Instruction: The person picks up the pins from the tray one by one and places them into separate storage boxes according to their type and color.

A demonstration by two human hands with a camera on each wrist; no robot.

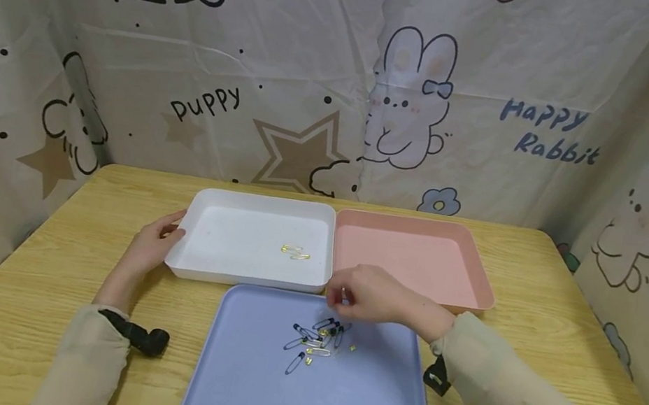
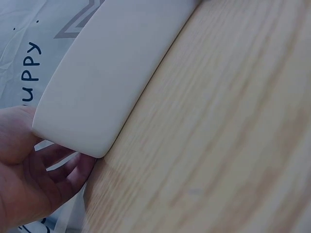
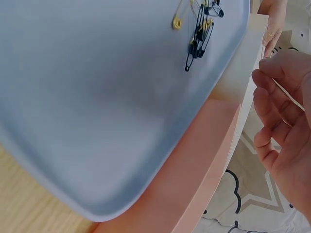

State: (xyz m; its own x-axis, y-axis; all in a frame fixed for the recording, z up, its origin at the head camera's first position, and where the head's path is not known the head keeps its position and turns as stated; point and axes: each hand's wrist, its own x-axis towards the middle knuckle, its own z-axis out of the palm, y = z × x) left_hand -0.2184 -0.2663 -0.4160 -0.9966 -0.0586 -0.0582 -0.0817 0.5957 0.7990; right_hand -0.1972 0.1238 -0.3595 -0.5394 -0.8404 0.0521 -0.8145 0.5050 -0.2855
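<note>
"Right hand (image 1: 373, 295) status: fingers curled, thumb near the index finger, above the near side where the white tray (image 1: 224, 233) and pink tray (image 1: 412, 252) adjoin. We cannot tell whether it has hold of a pin."

"And our left hand (image 1: 149, 245)?"

"It grips the white tray's left end. Gold pins (image 1: 295, 252) lie inside, right of centre."

"Which faults do we guard against?"

"Tangling: black pins (image 1: 301, 355) overlap gold ones on the near blue tray (image 1: 268, 399), so lifting one could drag others. Loss: a slack pinch could drop a pin between trays. Shifting: a leftward pull could slide the white tray."
</note>
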